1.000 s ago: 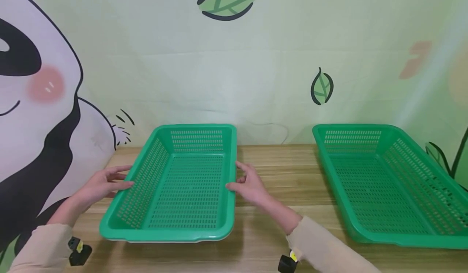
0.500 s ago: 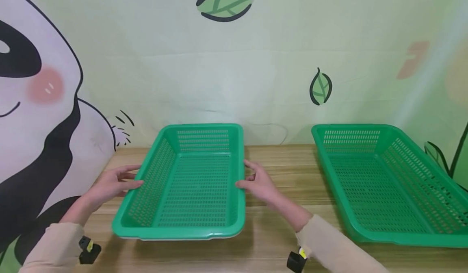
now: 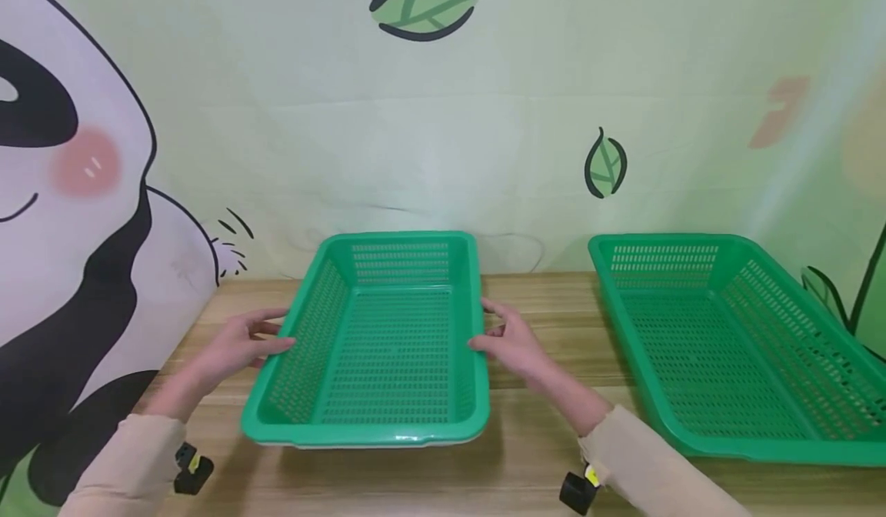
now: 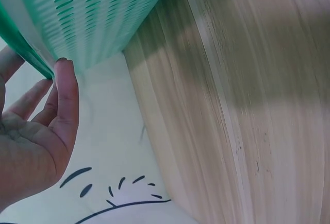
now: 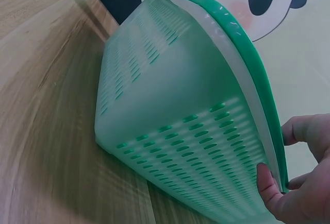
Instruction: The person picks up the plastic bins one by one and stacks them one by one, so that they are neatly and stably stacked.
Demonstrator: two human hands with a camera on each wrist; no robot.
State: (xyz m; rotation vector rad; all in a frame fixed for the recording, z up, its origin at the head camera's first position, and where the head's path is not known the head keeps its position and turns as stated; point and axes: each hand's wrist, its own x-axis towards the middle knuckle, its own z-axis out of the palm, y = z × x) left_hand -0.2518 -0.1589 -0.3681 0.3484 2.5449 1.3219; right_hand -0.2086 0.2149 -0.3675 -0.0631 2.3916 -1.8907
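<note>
A green rectangular plastic basket (image 3: pixel 367 434) with slotted sides and floor is between my two hands, nothing lying inside it. Under its rim shows the pale lip of a whitish translucent basket (image 5: pixel 139 95), with the green one nested in it. My left hand (image 3: pixel 242 344) holds the left long rim, thumb over the top and fingers under the edge. At the right rim, my right hand (image 3: pixel 515 345) pinches in the same way. In the left wrist view, fingertips (image 4: pixel 65 67) press beneath the pale lip. The right wrist view has the nested pair's bottom close over the table.
A second green basket (image 3: pixel 657 394) stands on the right of the wooden table (image 3: pixel 547 448). Behind the table hangs a pale green backdrop (image 3: pixel 443 148) printed with leaves and a panda. Bare wood shows between the two baskets.
Both hands have carried the nested baskets steadily to the right, nearer the second green basket, keeping the same hold. That second basket stays in place.
</note>
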